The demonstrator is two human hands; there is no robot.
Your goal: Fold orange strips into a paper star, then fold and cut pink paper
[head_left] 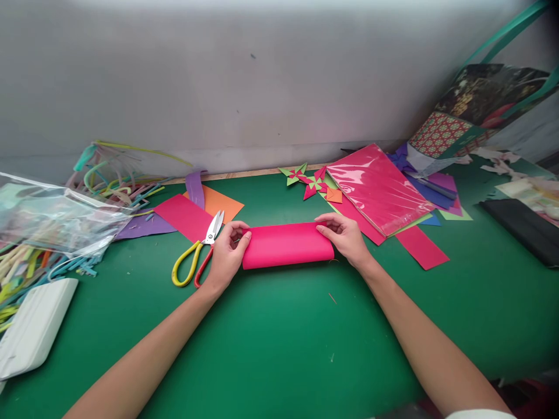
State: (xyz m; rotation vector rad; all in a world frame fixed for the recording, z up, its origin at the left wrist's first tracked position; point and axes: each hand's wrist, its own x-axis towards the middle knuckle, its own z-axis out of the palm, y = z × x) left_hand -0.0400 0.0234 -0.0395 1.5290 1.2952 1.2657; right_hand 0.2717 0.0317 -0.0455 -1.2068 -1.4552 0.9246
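Note:
A sheet of pinkish-red paper [286,247] is bent over on itself, its fold lying rounded along the near side. My left hand [229,250] pinches its left end between thumb and fingers. At the upper right corner, my right hand [345,235] grips it the same way. Scissors [209,233] with one yellow and one red handle lie just left of my left hand, blades slightly apart and pointing away. Behind them rest a red paper strip [183,215], an orange paper piece [220,203] and a purple strip [195,189].
Folded red-and-green paper stars [305,179] and a plastic-wrapped red paper pack [379,189] lie at the back right. A patterned bag [449,131] stands beyond. On the left are pipe cleaners [105,186], a clear plastic bag [52,215] and a white device [39,326]. A black case [519,230] lies far right.

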